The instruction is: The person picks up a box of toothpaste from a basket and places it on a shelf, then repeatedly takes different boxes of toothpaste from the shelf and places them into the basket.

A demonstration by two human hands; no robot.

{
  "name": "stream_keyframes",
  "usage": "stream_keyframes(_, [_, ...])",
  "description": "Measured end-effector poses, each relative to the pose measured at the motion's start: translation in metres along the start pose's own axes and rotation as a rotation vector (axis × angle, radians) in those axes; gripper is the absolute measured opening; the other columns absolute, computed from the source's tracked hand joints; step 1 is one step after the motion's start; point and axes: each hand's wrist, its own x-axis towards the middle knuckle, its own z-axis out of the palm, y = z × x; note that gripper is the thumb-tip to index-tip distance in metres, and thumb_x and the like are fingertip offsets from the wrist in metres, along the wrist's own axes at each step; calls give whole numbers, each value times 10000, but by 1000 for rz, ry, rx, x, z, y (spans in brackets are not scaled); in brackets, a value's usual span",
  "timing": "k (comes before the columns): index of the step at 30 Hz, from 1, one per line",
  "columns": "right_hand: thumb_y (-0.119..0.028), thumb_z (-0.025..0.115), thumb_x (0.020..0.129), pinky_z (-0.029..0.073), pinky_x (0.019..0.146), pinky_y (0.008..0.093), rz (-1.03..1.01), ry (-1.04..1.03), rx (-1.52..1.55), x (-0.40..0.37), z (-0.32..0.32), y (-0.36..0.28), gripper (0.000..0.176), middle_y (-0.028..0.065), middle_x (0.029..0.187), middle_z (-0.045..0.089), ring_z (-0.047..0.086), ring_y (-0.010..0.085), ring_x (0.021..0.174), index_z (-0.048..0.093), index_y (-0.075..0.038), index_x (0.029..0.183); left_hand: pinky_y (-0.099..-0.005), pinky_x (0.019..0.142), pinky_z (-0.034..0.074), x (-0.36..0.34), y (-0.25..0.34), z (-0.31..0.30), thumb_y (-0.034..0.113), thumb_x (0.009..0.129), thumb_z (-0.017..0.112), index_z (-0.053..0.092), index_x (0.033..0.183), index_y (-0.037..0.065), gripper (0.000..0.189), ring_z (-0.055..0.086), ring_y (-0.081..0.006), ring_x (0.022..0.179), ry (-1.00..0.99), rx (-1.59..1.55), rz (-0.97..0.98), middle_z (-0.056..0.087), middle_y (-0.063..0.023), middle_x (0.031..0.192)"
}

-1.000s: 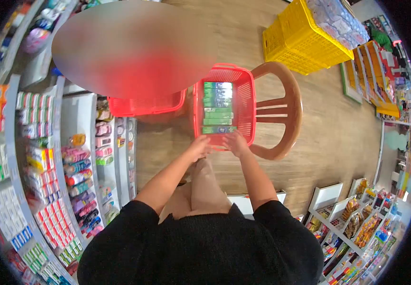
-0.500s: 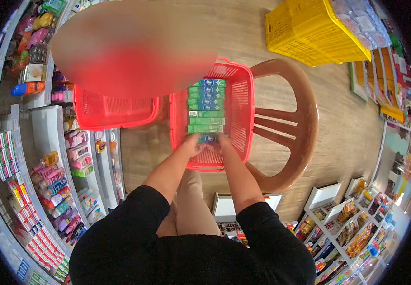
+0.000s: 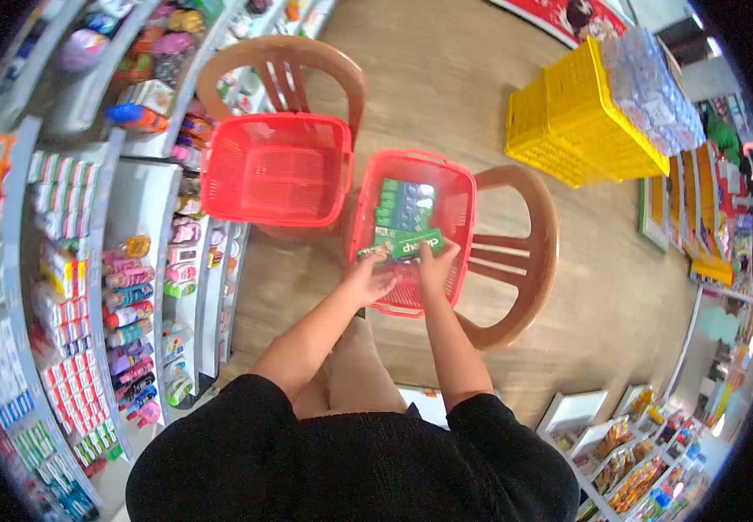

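Observation:
My right hand (image 3: 437, 261) grips the right end of a long green toothpaste box (image 3: 418, 247) with pale lettering. My left hand (image 3: 372, 280) pinches the box's other end, its palm partly turned up. The box is raised over the near part of a red plastic basket (image 3: 468, 209). Beneath it, several green and blue boxes (image 3: 407, 205) lie in a row inside that basket; my hands and the held box cover the nearest part of the row.
Another red basket (image 3: 281, 170) rests on a brown chair (image 3: 354, 74) to the left. A second brown chair (image 3: 546, 235) supports the right basket. Stocked shelves (image 3: 146, 304) line the left side. Yellow crates (image 3: 559, 117) with wrapped bottles (image 3: 655, 87) stand at the far right.
My hands have lifted a green box from the near end of the row. The view has shifted, and the blurred red shape over the left basket is gone, revealing that basket and its chair.

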Motion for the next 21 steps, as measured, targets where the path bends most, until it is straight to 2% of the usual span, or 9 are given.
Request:
stream_keyframes(2, [-117,667,862,500,753,316,67,-229,304,-16,8,-62,406,131,1017,553,589,175,871,381,-59,1144,-334,805,554,-33,9,-2,254,763,703,470,1189,139,499,572,-316,1040,-70,-42,42,481,-189,1148])
stream_keyframes(4, [-109,656,879,500,713,282,-25,-316,262,-32,22,-103,374,118,1020,550,585,143,841,399,-65,1147,-344,816,552,-72,18,-7,305,791,676,510,1141,127,426,574,-324,1038,-108,-111,98,496,-203,1142])
stream_keyframes(6, [-99,665,872,502,759,285,-310,-533,188,-53,37,-142,355,90,999,556,586,146,877,430,-46,1134,-364,831,546,-108,28,-20,386,821,662,558,1069,115,382,574,-331,1042,-93,-143,166,514,-221,1149])
stream_keyframes(9, [-75,710,817,491,830,317,-511,-778,142,-115,63,-199,328,128,1061,603,598,207,992,498,-29,1063,-384,838,542,-181,41,-44,435,852,642,595,988,99,365,592,-312,1013,-172,-275,165,555,-213,1122])
stream_keyframes(11, [-60,743,754,476,887,346,-785,-1024,151,-167,76,-233,330,182,1151,606,599,266,1057,533,-23,1006,-402,870,526,-215,46,-78,446,877,614,571,1063,85,408,604,-299,1011,-508,-331,400,593,-181,1079])
stream_keyframes(14, [-49,744,703,428,982,414,-1052,-1410,101,-241,84,-256,398,117,1146,603,568,267,1121,566,-53,1060,-411,907,507,-263,61,-143,400,910,575,515,1164,67,422,607,-299,1035,-471,-414,691,615,-160,1092])
stream_keyframes(15, [-49,744,703,428,982,414,-1064,-1464,117,-265,88,-259,398,117,1146,603,568,267,1121,566,-53,1060,-441,938,488,-292,62,-159,344,924,553,450,1255,67,443,581,-319,1103,-540,-368,689,588,-159,1194])
stream_keyframes(17, [-53,731,691,351,1062,469,-1437,-1661,84,-312,93,-257,398,73,1190,602,533,266,1194,613,-80,1070,-454,947,481,-350,52,-185,317,922,549,444,1271,84,432,556,-325,1141,-494,-421,837,556,-165,1247])
stream_keyframes(21, [-112,708,681,265,1105,541,-1762,-1730,83,-384,98,-235,453,19,1241,580,469,221,1275,603,-150,1121,-499,987,444,-427,17,-253,237,907,545,412,1338,170,456,440,-340,1279,-519,-394,1089,447,-180,1378])
